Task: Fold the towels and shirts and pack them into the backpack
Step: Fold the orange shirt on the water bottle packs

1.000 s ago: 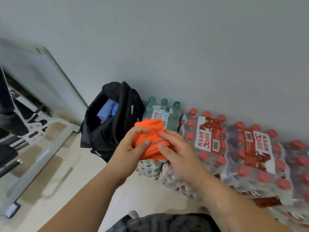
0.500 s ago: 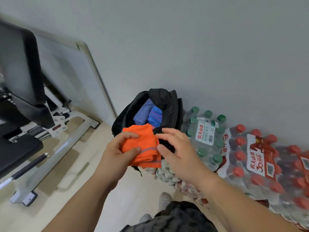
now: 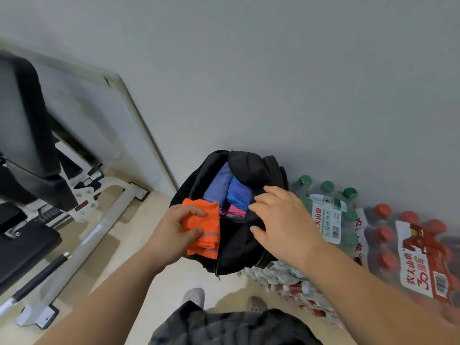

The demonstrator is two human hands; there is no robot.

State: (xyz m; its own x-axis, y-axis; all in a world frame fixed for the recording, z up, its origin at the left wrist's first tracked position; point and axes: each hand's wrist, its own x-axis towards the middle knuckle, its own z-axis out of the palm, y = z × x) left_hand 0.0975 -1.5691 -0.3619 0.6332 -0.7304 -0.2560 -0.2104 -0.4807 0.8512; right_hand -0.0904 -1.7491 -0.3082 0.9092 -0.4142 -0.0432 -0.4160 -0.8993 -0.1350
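Note:
A black backpack (image 3: 239, 247) stands open on the floor against the wall. Inside it lie folded cloths: a lavender one (image 3: 219, 188), a blue striped one (image 3: 239, 195) and a pink one (image 3: 235, 212). My left hand (image 3: 171, 235) grips a folded orange towel (image 3: 204, 232) with a grey stripe, held over the left edge of the backpack's opening. My right hand (image 3: 283, 220) has its fingers spread and rests on the backpack's right rim, holding nothing.
Shrink-wrapped packs of water bottles with green caps (image 3: 328, 207) and red caps (image 3: 410, 247) stand right of the backpack along the wall. A black and white exercise machine (image 3: 37, 195) fills the left. A white board (image 3: 104, 120) leans on the wall. My shoes (image 3: 194, 296) are below.
My right hand let go of the orange towel and moved right onto the backpack's rim. My left hand carried the towel closer to the opening. The view shifted toward the backpack.

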